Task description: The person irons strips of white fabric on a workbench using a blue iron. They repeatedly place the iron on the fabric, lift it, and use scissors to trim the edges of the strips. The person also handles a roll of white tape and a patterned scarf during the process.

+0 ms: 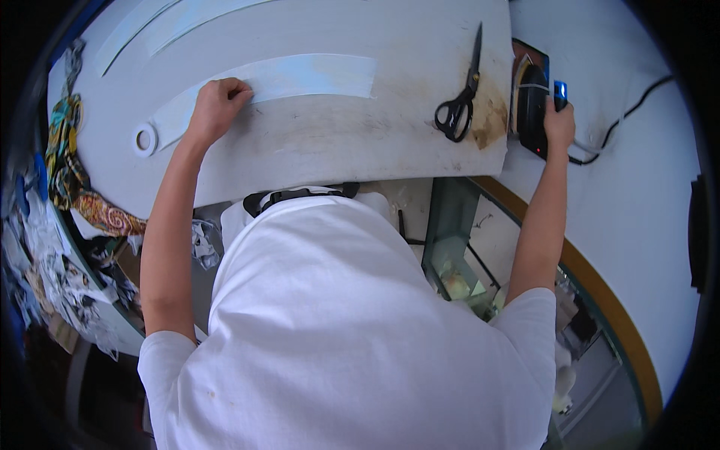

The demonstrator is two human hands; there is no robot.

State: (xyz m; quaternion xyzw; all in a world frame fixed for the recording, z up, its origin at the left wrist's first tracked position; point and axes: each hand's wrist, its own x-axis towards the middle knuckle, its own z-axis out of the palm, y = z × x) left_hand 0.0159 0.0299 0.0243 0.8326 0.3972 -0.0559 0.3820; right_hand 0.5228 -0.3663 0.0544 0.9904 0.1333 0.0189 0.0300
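My left hand (219, 107) rests over a curved pale blue-white fabric strip (320, 76), thumb and fingertips drawn together at its lower edge. Whether anything is pinched between them cannot be made out. A roll of white tape (145, 139) stands by the left end of the strip. Off to the right, my right hand (559, 126) grips the handle of a black electric iron (533, 107), whose small red light is lit. The iron sits on a rest plate (520, 50) beside the padded work surface (349, 146).
Black-handled scissors (458, 109) lie near brown stains at the right. More curved strips (191, 22) lie at the far left. The iron's cord (619, 121) trails right over a white tabletop (624, 197). Patterned cloth (64, 152) bunches along the left edge, above scraps (62, 281).
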